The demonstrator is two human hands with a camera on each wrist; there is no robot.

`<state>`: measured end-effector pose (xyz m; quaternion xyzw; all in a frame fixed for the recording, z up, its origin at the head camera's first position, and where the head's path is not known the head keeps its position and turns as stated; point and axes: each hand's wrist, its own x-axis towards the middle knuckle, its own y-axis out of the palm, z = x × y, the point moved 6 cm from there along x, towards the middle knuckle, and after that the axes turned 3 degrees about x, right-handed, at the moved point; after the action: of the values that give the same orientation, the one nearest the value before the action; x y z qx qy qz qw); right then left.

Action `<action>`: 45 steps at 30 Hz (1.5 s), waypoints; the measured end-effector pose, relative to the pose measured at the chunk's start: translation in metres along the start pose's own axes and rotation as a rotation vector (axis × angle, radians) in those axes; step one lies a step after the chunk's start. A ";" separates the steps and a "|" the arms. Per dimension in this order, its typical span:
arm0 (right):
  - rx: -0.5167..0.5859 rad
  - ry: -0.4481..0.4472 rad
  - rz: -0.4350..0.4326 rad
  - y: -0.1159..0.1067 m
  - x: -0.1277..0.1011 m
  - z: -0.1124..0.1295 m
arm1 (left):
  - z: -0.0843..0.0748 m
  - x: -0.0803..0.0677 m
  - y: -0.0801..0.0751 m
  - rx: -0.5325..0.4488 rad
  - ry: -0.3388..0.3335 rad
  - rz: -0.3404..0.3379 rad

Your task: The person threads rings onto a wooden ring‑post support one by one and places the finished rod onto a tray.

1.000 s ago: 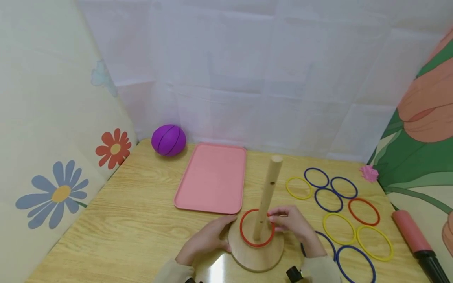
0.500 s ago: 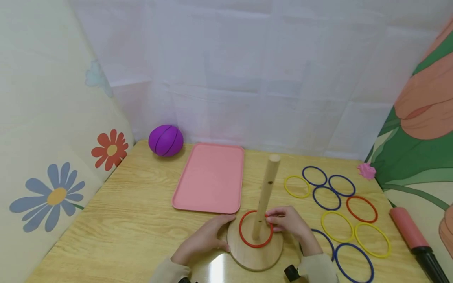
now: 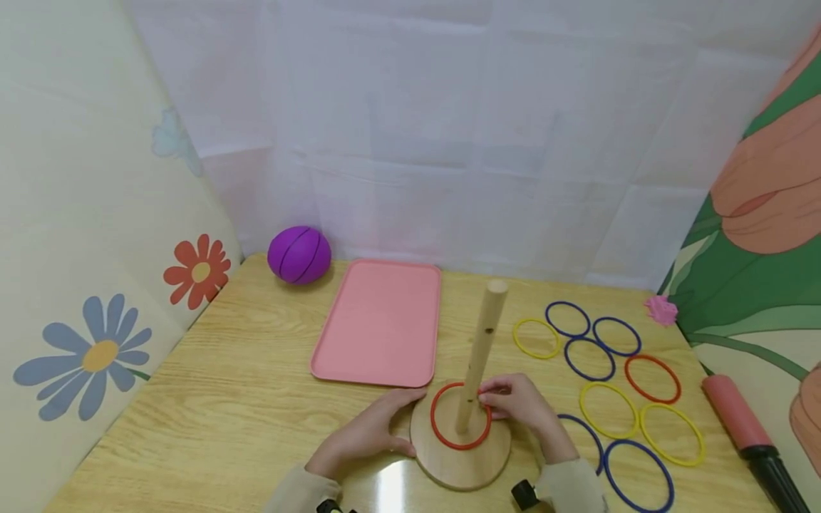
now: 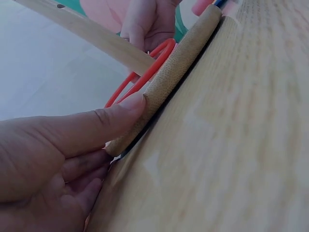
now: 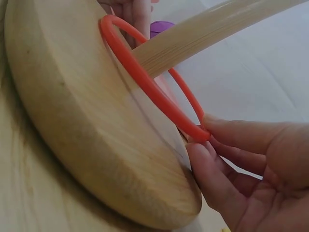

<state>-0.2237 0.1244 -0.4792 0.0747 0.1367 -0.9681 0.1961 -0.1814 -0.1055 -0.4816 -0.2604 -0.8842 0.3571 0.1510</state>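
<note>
The red ring point(image 5: 149, 88) encircles the foot of the wooden post point(image 3: 482, 349), above the round base point(image 3: 462, 467); its right side stands clear of the wood. The right hand point(image 3: 518, 402) pinches that side between thumb and fingertips, the grip closed to the ring's thickness. The left hand point(image 3: 368, 432) cups the base's left rim in a wide grip, thumb and fingers spread apart. For good control, hold the base firmly against the surface point(image 3: 244, 399), support the ring lightly, and hold it level and centred; a tilted ring is likely to bind on the post. Leave room for the fingertips between ring and base. Farther out lie the pink tray point(image 3: 378, 320), the purple ball point(image 3: 299, 255) and, to the right, loose rings such as a yellow ring point(image 3: 609, 437). Whether the ring's far side touches the base or post cannot be told. The right sleeve partly covers one blue ring point(image 3: 591, 432), and the lower frame edge cuts off both forearms.
</note>
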 end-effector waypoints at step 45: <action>-0.122 -0.044 -0.053 0.004 0.004 -0.003 | 0.003 0.002 0.007 -0.019 -0.029 0.004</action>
<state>-0.2251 0.1203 -0.4838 0.0376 0.1931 -0.9642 0.1776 -0.1818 -0.1013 -0.4886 -0.2582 -0.8891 0.3529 0.1350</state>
